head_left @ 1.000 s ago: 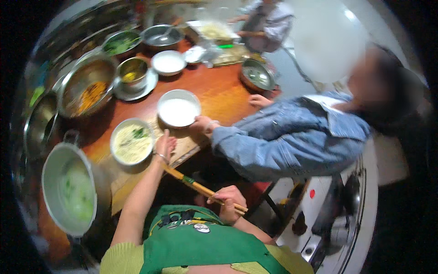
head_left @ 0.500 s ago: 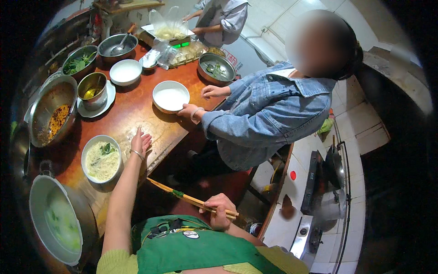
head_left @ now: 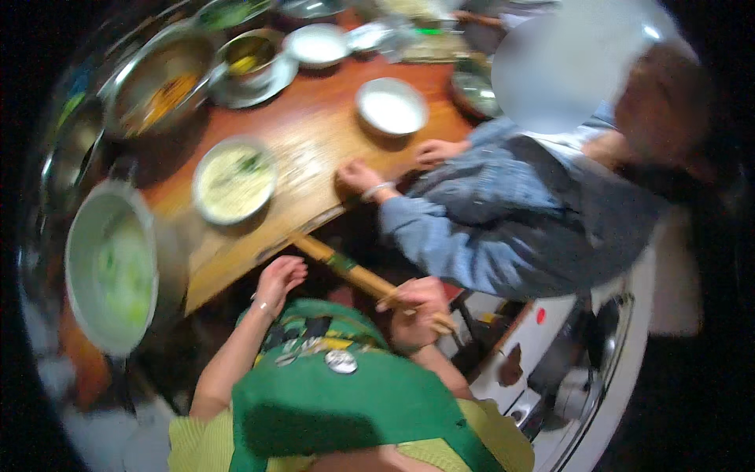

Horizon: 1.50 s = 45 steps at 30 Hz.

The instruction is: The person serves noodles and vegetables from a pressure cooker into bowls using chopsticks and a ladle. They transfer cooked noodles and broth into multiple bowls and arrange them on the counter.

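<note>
My left hand has its fingers loosely bent and holds nothing. It hovers beside my green apron, just off the table's front edge. In my right hand is a pair of long wooden chopsticks, slanting up and left toward that edge. A bit of green leaf clings partway along them. Pale noodles with some greens fill a white bowl on the table, ahead of my left hand. A large deep pot with cloudy greenish liquid stands at the left. Motion blurs the picture somewhat.
At the right stands a person in a denim jacket, hands near the table edge and a white bowl. Farther back are a steel basin with reddish sauce, an oil pot on a plate, and another white bowl. A stove lies at lower right.
My left hand has drawn back from beside the noodle bowl to my apron, its fingers now more bent. The other person's hand has left the white bowl. My view has shifted; the chopsticks remain held.
</note>
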Tool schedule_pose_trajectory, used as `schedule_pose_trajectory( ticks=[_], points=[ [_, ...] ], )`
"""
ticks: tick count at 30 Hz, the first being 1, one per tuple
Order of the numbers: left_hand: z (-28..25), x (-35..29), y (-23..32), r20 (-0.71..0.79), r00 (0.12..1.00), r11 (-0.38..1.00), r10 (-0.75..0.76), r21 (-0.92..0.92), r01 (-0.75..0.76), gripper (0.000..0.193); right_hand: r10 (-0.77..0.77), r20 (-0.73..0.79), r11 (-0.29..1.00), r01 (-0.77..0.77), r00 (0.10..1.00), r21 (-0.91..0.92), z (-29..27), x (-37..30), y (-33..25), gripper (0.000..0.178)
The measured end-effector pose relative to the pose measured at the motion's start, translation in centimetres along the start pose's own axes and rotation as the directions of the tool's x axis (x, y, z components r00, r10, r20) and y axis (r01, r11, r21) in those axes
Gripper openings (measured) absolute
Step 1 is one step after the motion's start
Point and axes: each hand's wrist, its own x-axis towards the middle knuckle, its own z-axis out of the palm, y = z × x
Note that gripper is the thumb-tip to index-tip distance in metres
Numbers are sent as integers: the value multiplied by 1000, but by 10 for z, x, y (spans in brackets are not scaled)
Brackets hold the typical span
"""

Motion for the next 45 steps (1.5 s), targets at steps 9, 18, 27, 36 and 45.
schedule_pose_trajectory(
  ticks=[9, 18, 27, 36, 45],
  points=[
    [-2, -88, 46, 61, 980, 975, 188, 105, -194, 17, -172, 152, 947, 121, 973, 299, 51, 56, -42, 38],
    [-8, -154, 110, 209, 914, 908, 347, 167, -383, 16, -232, 236, 925, 138, 944, 355, 101, 69, -65, 38],
    [-22, -109, 129, 61, 987, 968, 148, 195, -157, 20, -430, 276, 829, 254, 859, 499, 133, 82, -98, 40],
    [-33, 13, 121, -218, 965, 958, 146, -214, -193, 68, -379, 303, 872, 227, 874, 434, 116, 70, -108, 41],
    [-22, 32, 136, -285, 945, 966, 161, -152, -211, 39, 1, -129, 985, -23, 992, -172, 77, 78, -81, 33]
  ],
)
